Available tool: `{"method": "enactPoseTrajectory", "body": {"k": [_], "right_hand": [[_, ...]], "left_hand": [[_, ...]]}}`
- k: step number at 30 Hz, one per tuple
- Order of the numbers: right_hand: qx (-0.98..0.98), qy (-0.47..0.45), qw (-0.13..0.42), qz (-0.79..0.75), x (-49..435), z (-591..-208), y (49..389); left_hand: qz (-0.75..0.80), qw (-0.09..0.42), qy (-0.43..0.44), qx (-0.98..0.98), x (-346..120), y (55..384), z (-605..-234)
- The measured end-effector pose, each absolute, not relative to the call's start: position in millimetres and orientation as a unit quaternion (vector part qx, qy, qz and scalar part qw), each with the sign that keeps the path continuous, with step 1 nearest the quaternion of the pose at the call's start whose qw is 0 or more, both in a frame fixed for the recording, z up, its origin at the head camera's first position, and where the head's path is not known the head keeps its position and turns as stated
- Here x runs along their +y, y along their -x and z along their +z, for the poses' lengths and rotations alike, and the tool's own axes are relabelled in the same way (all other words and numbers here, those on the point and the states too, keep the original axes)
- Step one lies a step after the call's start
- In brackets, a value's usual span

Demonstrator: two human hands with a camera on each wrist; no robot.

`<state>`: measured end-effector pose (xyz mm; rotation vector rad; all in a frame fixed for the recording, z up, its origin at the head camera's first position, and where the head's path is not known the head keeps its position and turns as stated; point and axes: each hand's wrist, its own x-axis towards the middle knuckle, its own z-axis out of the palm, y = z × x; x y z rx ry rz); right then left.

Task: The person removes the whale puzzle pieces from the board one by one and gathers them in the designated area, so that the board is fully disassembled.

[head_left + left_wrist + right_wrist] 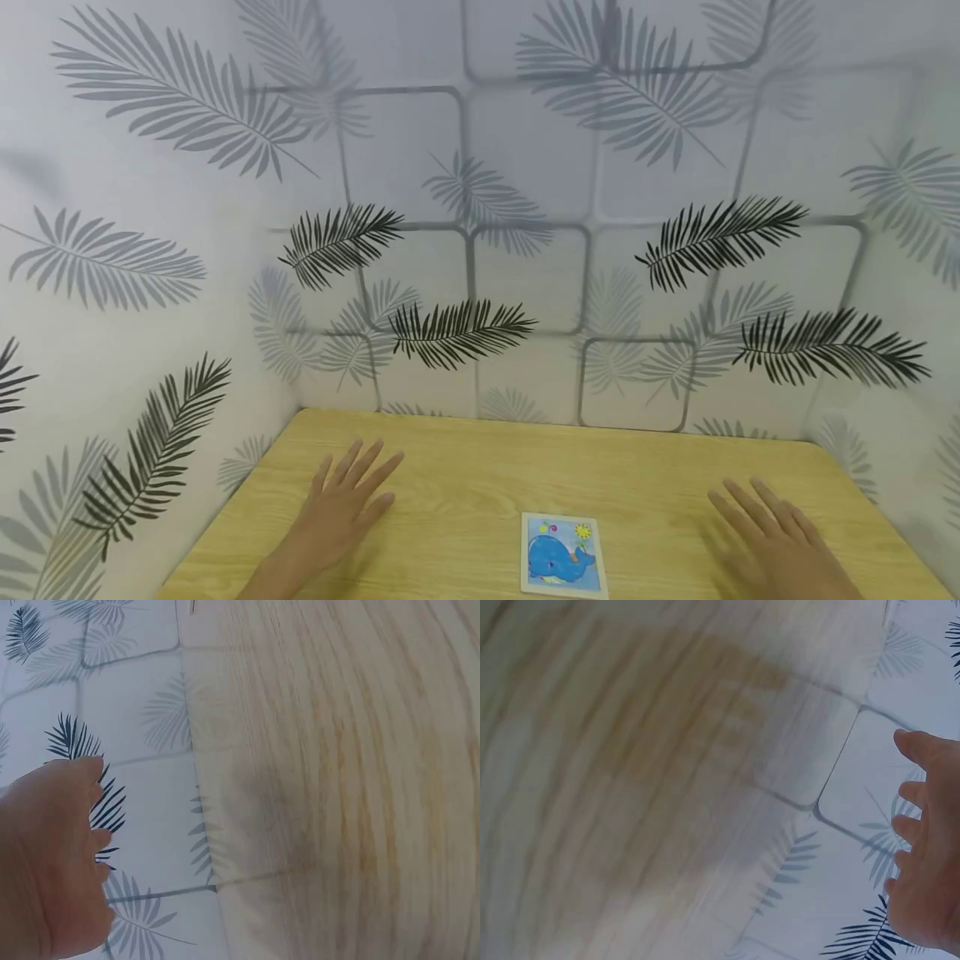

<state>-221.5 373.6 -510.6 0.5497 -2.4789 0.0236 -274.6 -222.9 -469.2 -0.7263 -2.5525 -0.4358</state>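
Observation:
A square picture with a white frame [562, 557] lies flat on the wooden table, showing a blue whale, a yellow flower and small coloured details. To its left, my left hand [337, 512] is spread over the tabletop, fingers straight and holding nothing. On the other side, my right hand [780, 542] hovers with its fingers extended and a shadow beneath. The left wrist view has the left hand [56, 859] at its left edge; the right wrist view has the right hand [930, 847] at its right edge. Neither hand touches the picture.
The light wood-grain table [465, 467] has rounded far corners and meets a wall [525, 275] covered in feather-leaf and rounded-square patterns. Another patterned wall [135, 333] runs along the left side.

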Motion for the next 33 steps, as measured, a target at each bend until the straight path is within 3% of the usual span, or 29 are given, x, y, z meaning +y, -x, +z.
{"method": "enactPoseTrajectory", "body": {"k": [2,5,10,17,20,26,33], "right_hand": [[-0.945,-0.193,0.261,0.043,366,-512,221],[-0.943,-0.205,0.249,0.085,355,-510,226],[-0.921,-0.253,0.235,0.181,334,-501,237],[-0.919,-0.225,0.055,0.320,295,-479,245],[-0.906,-0.234,0.016,0.352,278,-477,254],[-0.886,-0.281,-0.004,0.369,243,-477,270],[-0.869,-0.350,-0.017,0.348,210,-480,281]], "left_hand": [[-0.215,0.161,0.255,-0.929,-219,274,-472],[-0.271,0.087,0.237,-0.929,-209,275,-474],[-0.319,0.021,0.246,-0.915,-183,277,-468],[-0.397,-0.067,0.269,-0.875,-161,282,-466],[-0.426,-0.106,0.274,-0.856,-151,283,-470],[-0.414,-0.137,0.275,-0.857,-122,276,-480],[-0.240,-0.138,0.361,-0.891,-89,262,-487]]}}
